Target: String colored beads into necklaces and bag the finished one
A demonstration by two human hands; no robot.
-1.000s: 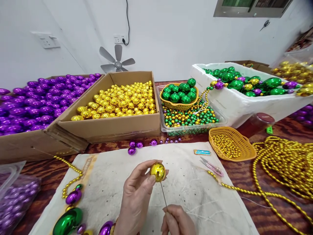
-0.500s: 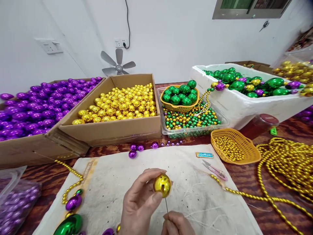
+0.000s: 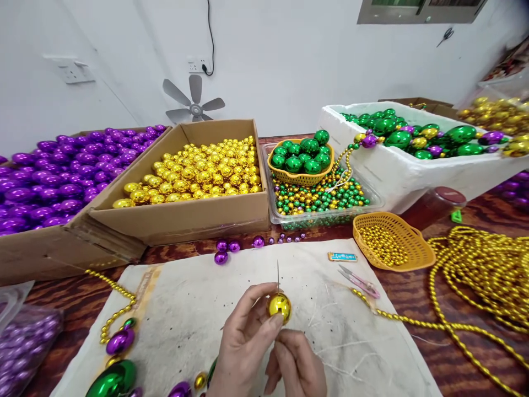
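Observation:
A shiny gold bead (image 3: 280, 307) is pinched between the thumb and fingers of my left hand (image 3: 243, 342), above the pale cloth (image 3: 198, 298). A long thin needle (image 3: 278, 274) sticks up out of the bead's top. Just below the bead, my right hand (image 3: 295, 361) is closed in a pinch; whatever lies between its fingertips is hidden. At the lower left, a strand with a purple bead (image 3: 120, 341), a large green bead (image 3: 111, 379) and small gold beads lies on the cloth, partly running behind my left hand.
Cardboard boxes hold purple beads (image 3: 74, 171) and gold beads (image 3: 206, 171). A clear tray (image 3: 330, 215) of small mixed beads carries a basket of green beads (image 3: 294, 164). Pink-handled snips (image 3: 360, 282), a yellow basket (image 3: 413, 264) and gold bead chains (image 3: 483, 275) lie at right.
The needle, earlier below the gold bead, now passes through it and points up from its top. My right hand has moved up close beneath the bead. The view has shifted slightly.

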